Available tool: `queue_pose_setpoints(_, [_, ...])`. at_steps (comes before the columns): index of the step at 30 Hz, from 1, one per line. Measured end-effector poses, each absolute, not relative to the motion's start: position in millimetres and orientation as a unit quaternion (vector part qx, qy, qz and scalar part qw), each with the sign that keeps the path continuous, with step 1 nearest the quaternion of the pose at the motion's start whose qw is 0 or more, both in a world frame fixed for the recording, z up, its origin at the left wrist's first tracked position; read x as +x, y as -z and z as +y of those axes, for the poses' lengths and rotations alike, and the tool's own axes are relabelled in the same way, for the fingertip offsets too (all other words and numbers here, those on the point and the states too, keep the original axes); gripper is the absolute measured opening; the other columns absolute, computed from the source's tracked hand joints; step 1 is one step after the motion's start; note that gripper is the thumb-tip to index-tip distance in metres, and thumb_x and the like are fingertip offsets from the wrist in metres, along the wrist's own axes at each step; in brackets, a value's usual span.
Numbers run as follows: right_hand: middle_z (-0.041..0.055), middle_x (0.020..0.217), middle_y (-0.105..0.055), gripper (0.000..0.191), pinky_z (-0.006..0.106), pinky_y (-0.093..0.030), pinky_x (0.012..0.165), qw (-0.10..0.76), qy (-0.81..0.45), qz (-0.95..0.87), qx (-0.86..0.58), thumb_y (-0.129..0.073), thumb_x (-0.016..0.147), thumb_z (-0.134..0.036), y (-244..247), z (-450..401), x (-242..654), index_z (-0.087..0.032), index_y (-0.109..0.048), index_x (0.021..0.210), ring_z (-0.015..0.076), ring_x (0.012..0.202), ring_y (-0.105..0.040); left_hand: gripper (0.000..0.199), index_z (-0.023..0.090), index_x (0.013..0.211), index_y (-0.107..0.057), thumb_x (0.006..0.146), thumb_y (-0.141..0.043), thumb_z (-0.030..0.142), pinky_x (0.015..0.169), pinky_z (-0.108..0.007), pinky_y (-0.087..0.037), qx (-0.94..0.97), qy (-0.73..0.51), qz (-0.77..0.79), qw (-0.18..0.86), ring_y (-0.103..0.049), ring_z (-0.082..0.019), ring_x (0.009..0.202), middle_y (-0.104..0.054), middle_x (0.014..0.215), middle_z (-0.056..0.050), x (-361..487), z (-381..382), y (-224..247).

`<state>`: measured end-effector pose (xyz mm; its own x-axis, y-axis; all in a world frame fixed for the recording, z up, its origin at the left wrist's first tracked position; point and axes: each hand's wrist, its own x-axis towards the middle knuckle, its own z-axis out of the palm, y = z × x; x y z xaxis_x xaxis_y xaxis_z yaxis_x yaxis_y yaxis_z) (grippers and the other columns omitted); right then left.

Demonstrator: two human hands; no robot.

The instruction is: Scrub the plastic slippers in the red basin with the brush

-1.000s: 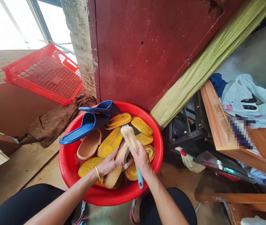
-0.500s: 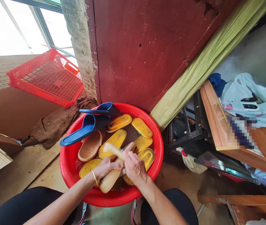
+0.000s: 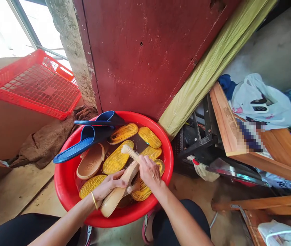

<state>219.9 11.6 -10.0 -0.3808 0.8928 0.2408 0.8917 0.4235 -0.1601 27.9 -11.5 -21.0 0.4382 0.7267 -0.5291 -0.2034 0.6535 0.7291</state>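
My left hand (image 3: pixel 110 186) is wrapped round a tan clog (image 3: pixel 113 201), held tilted on its side over a red basin (image 3: pixel 168 171). A pale bristled brush (image 3: pixel 130 152) is gripped in my right hand (image 3: pixel 149 172), beside the clog's upper end; its bristle head points up and left. Several yellow slippers, one of them sole up (image 3: pixel 118 157), lie in dark water in the basin. Another tan clog (image 3: pixel 91 161) rests at the basin's left side. Two blue slippers (image 3: pixel 81 145) lie across the back left rim.
A red crate (image 3: pixel 37 89) and a brown cloth (image 3: pixel 42 143) are at the left. Behind the basin stands a dark red panel (image 3: pixel 145 61) beside a slanting yellow-green cloth (image 3: pixel 201 78). Wooden boards (image 3: pixel 227 126) carry a white plastic bag (image 3: pixel 260 99) at the right.
The view has shifted, so most things appear farther left. My right hand and the brush have moved slightly relative to the clog, and more of the clog's side and strap now shows.
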Motion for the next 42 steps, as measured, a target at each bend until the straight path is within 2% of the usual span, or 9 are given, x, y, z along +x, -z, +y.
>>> queue_pose_setpoints(5, [0.0093,0.099,-0.065,0.033,0.029,-0.05,0.071,0.158,-0.022,-0.837,-0.524,-0.04,0.097,-0.014,11.9,17.7,221.9,-0.017,-0.058,0.124,0.0209,0.085,-0.062,0.086,0.015,0.14,-0.056,0.058,-0.075,0.031,0.067,-0.03,-0.049,0.29,-0.301,0.463,0.782,-0.065,-0.022,0.078,-0.074,0.107,-0.01,25.4,-15.8,21.6])
queue_pose_setpoints(8, [0.0091,0.098,-0.065,0.03,0.029,-0.049,0.072,0.174,-0.028,-0.783,-0.597,-0.038,0.097,-0.012,10.7,22.9,226.8,-0.016,-0.06,0.118,0.0201,0.083,-0.061,0.084,0.018,0.14,-0.057,0.058,-0.076,0.029,0.07,-0.029,-0.05,0.286,-0.315,0.453,0.783,-0.066,-0.023,0.084,-0.073,0.115,-0.01,26.4,-20.4,19.1])
queue_pose_setpoints(13, [0.0075,0.103,-0.066,0.032,0.028,-0.049,0.075,0.187,-0.069,-0.823,-0.532,-0.044,0.094,-0.014,12.5,20.7,225.1,-0.019,-0.059,0.122,0.0197,0.089,-0.062,0.083,0.018,0.14,-0.057,0.06,-0.079,0.026,0.075,-0.03,-0.052,0.259,-0.334,0.447,0.788,-0.068,-0.026,0.091,-0.071,0.121,-0.01,27.2,-23.0,22.3])
queue_pose_setpoints(17, [0.0087,0.101,-0.067,0.03,0.029,-0.049,0.075,0.178,-0.066,-0.756,-0.626,-0.041,0.094,-0.012,11.7,30.2,232.9,-0.018,-0.061,0.117,0.0202,0.09,-0.063,0.083,0.02,0.14,-0.058,0.061,-0.08,0.029,0.074,-0.03,-0.053,0.27,-0.329,0.442,0.79,-0.068,-0.026,0.091,-0.072,0.12,-0.01,25.7,-22.4,24.2])
queue_pose_setpoints(24, [0.0047,0.104,-0.065,0.032,0.026,-0.048,0.073,0.193,-0.099,-0.804,-0.554,-0.047,0.093,-0.015,17.5,18.7,222.5,-0.022,-0.057,0.122,0.0186,0.09,-0.063,0.081,0.017,0.138,-0.057,0.061,-0.078,0.028,0.063,-0.027,-0.051,0.236,-0.315,0.463,0.794,-0.067,-0.02,0.071,-0.076,0.1,-0.009,30.7,-19.9,15.3])
queue_pose_setpoints(27, [0.0066,0.102,-0.066,0.025,0.026,-0.047,0.073,0.154,-0.101,-0.758,-0.625,-0.044,0.096,-0.015,17.7,31.3,227.3,-0.02,-0.059,0.115,0.0184,0.089,-0.063,0.078,0.015,0.136,-0.057,0.062,-0.078,0.029,0.061,-0.027,-0.051,0.216,-0.313,0.465,0.8,-0.067,-0.019,0.069,-0.076,0.095,-0.009,34.5,-19.5,12.6])
queue_pose_setpoints(30, [0.0096,0.101,-0.066,0.023,0.028,-0.046,0.074,0.137,-0.092,-0.715,-0.679,-0.04,0.097,-0.012,18.2,40.5,229.4,-0.017,-0.06,0.108,0.0191,0.09,-0.063,0.064,0.016,0.125,-0.063,0.064,-0.078,0.03,0.06,-0.027,-0.052,0.204,-0.303,0.468,0.805,-0.067,-0.019,0.065,-0.075,0.085,-0.006,38.4,-14.5,13.1])
queue_pose_setpoints(35, [0.0026,0.099,-0.065,0.022,0.026,-0.047,0.067,0.129,-0.116,-0.797,-0.578,-0.05,0.092,-0.017,28.2,24.0,211.6,-0.024,-0.059,0.11,0.0172,0.081,-0.063,0.031,0.016,0.094,-0.067,0.068,-0.075,0.031,0.057,-0.03,-0.053,0.16,-0.297,0.494,0.802,-0.066,-0.02,0.057,-0.072,0.071,-0.006,44.8,-2.9,21.5])
queue_pose_setpoints(42, [0.0078,0.09,-0.066,0.019,0.028,-0.047,0.069,0.163,-0.105,-0.682,-0.705,-0.043,0.09,-0.012,12.2,51.4,235.9,-0.02,-0.059,0.093,0.0191,0.082,-0.063,0.047,0.014,0.115,-0.066,0.074,-0.075,0.035,0.057,-0.032,-0.055,0.135,-0.279,0.48,0.821,-0.069,-0.022,0.057,-0.075,0.076,-0.008,40.7,-4.9,18.7])
